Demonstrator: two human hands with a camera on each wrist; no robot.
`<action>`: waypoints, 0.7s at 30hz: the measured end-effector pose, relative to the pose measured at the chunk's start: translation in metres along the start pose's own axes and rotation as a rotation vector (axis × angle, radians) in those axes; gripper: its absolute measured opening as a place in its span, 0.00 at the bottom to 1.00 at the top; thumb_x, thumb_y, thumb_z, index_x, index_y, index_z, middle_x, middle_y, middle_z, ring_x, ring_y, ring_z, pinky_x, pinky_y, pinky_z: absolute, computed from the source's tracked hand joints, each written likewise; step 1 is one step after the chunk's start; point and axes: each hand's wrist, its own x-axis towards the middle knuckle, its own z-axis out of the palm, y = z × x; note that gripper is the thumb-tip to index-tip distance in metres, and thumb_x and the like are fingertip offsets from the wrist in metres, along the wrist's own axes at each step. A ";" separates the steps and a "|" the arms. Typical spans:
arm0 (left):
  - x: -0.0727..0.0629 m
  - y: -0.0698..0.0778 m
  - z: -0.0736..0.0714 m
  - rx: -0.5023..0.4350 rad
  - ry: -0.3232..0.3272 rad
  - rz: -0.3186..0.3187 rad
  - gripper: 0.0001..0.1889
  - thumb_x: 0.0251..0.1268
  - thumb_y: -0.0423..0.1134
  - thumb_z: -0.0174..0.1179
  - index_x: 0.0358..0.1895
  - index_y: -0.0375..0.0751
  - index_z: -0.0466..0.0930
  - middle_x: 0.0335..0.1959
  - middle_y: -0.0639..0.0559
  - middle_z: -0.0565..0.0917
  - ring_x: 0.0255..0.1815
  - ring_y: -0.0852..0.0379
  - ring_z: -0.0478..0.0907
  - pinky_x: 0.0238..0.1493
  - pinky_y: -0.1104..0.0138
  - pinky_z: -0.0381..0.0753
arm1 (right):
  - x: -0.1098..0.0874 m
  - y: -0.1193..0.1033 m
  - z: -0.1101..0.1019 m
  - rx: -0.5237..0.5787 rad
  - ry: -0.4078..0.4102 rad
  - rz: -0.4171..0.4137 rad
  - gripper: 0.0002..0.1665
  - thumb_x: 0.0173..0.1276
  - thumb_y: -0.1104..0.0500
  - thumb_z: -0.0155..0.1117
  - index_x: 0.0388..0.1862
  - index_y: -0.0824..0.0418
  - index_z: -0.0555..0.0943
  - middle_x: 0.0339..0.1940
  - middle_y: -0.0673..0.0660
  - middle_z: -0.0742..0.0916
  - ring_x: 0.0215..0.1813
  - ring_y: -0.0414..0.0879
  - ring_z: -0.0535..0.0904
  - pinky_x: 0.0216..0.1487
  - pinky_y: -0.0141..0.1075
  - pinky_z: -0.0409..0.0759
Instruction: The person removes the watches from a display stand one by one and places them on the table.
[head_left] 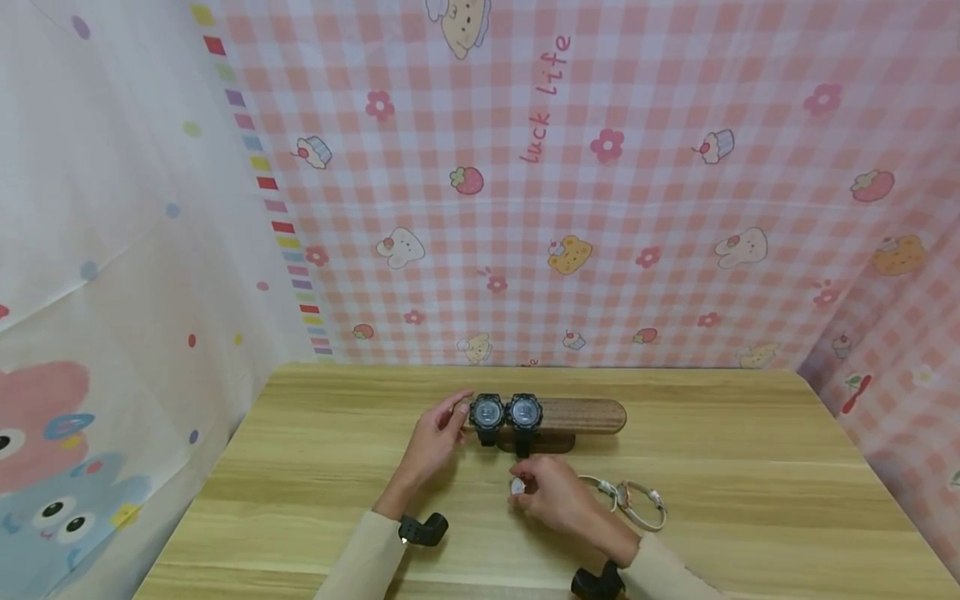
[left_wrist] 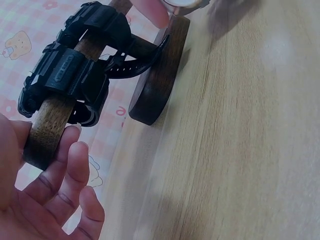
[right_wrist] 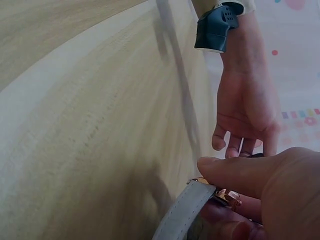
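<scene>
A wooden watch stand [head_left: 588,416] carries two black digital watches side by side, the outer watch [head_left: 487,412] near its left end and the inner watch [head_left: 524,411] next to it. My left hand [head_left: 433,440] holds the left end of the bar [left_wrist: 47,135] between thumb and fingers. In front of the stand, my right hand [head_left: 553,492] pinches a wristwatch [head_left: 517,486] with a pale strap [right_wrist: 181,212]. Rose-gold metal shows at its buckle [right_wrist: 227,197] in the right wrist view. Part of this watch is hidden behind the fingers.
Beside the right forearm, two more pale-strapped watches lie on the table, one a looped watch [head_left: 645,506], the other a watch [head_left: 600,485] partly behind the hand. The stand's base [head_left: 558,443] rests on the wooden table [head_left: 750,467]. A checked cloth [head_left: 660,217] hangs behind.
</scene>
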 end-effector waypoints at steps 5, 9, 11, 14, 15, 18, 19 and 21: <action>0.000 0.001 0.000 -0.010 -0.002 -0.001 0.18 0.78 0.43 0.51 0.67 0.50 0.76 0.27 0.39 0.80 0.27 0.47 0.80 0.29 0.67 0.77 | 0.001 0.002 0.005 -0.004 0.001 -0.004 0.13 0.52 0.66 0.77 0.38 0.67 0.86 0.27 0.51 0.83 0.30 0.36 0.73 0.32 0.31 0.73; 0.000 0.000 0.000 -0.017 -0.004 -0.001 0.18 0.78 0.44 0.51 0.66 0.50 0.76 0.28 0.36 0.81 0.27 0.48 0.79 0.29 0.67 0.77 | 0.002 0.003 0.008 -0.010 -0.006 -0.018 0.09 0.52 0.66 0.77 0.31 0.63 0.84 0.22 0.47 0.79 0.27 0.35 0.68 0.28 0.29 0.68; 0.001 -0.001 0.000 -0.017 -0.005 0.001 0.18 0.78 0.44 0.51 0.66 0.49 0.76 0.28 0.36 0.81 0.27 0.47 0.79 0.29 0.67 0.77 | 0.002 0.004 0.009 -0.002 -0.015 -0.018 0.09 0.52 0.66 0.77 0.26 0.61 0.82 0.20 0.46 0.77 0.25 0.33 0.67 0.26 0.29 0.66; 0.001 -0.001 0.000 -0.017 -0.006 0.002 0.18 0.78 0.44 0.51 0.66 0.49 0.76 0.28 0.35 0.80 0.27 0.45 0.80 0.29 0.67 0.77 | 0.003 0.004 0.011 0.020 -0.027 -0.016 0.12 0.53 0.65 0.77 0.23 0.58 0.79 0.18 0.44 0.76 0.23 0.32 0.65 0.23 0.28 0.65; 0.001 -0.001 0.000 -0.019 -0.008 0.000 0.18 0.78 0.44 0.51 0.66 0.50 0.76 0.28 0.35 0.80 0.28 0.45 0.80 0.29 0.67 0.77 | 0.003 0.004 0.012 0.022 -0.029 -0.016 0.13 0.54 0.65 0.77 0.22 0.58 0.79 0.18 0.44 0.75 0.22 0.31 0.65 0.23 0.28 0.65; 0.001 -0.001 0.000 -0.018 -0.009 0.000 0.18 0.78 0.44 0.51 0.66 0.50 0.76 0.29 0.34 0.80 0.28 0.45 0.80 0.30 0.67 0.78 | 0.002 0.004 0.013 0.016 -0.028 -0.019 0.14 0.54 0.65 0.77 0.21 0.57 0.78 0.17 0.43 0.75 0.21 0.31 0.64 0.21 0.28 0.64; 0.001 -0.001 0.000 -0.017 -0.009 0.001 0.18 0.78 0.44 0.51 0.66 0.50 0.76 0.29 0.34 0.80 0.27 0.46 0.80 0.30 0.67 0.78 | 0.002 0.004 0.013 0.013 -0.027 -0.019 0.14 0.53 0.65 0.77 0.21 0.57 0.77 0.16 0.43 0.75 0.20 0.31 0.64 0.21 0.27 0.63; 0.001 -0.001 0.000 -0.016 -0.009 -0.002 0.18 0.78 0.44 0.51 0.66 0.51 0.76 0.29 0.34 0.80 0.28 0.46 0.80 0.30 0.67 0.78 | 0.002 0.004 0.014 0.003 -0.025 -0.014 0.14 0.53 0.65 0.77 0.21 0.58 0.77 0.16 0.43 0.74 0.20 0.31 0.64 0.21 0.27 0.63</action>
